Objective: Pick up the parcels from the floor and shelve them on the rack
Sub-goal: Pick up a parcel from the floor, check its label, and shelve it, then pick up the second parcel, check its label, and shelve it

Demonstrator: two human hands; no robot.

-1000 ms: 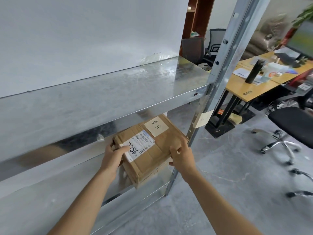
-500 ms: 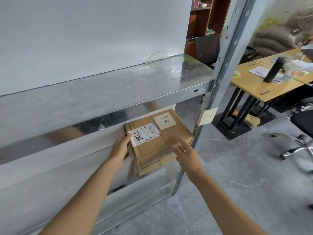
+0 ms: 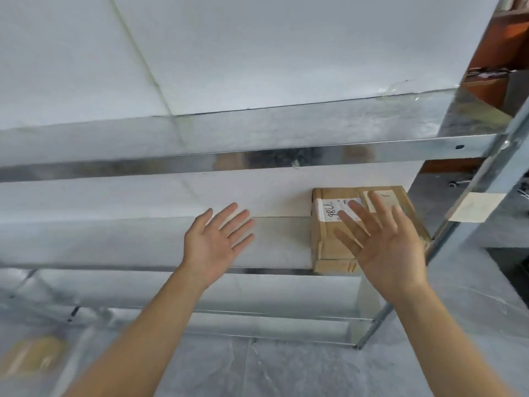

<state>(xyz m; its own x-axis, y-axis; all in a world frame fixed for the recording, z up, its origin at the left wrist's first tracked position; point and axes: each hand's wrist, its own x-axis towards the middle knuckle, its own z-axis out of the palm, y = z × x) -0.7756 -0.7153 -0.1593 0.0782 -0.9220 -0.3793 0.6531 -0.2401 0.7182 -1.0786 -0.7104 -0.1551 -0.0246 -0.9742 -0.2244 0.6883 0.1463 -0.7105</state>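
A brown cardboard parcel (image 3: 329, 245) with a white label rests at the right end of the metal rack's middle shelf (image 3: 143, 242), against the right upright. My right hand (image 3: 380, 242) hovers in front of the parcel with fingers spread, holding nothing and partly hiding it. To the left of the parcel, my left hand (image 3: 217, 242) is also open, palm toward the shelf, apart from the box. A blurred brownish parcel (image 3: 31, 356) lies low at the far left, seen through the rack.
The upper shelf (image 3: 257, 130) of the rack juts out above my hands. The right upright (image 3: 486, 181) carries a paper tag (image 3: 472, 210). A white panel backs the rack. Grey floor (image 3: 286, 373) lies below; a wooden cabinet (image 3: 498, 53) stands at the far right.
Both hands have let go of the parcel and drawn back with fingers spread. The parcel now sits on the shelf. The view has swung left, toward the rack.
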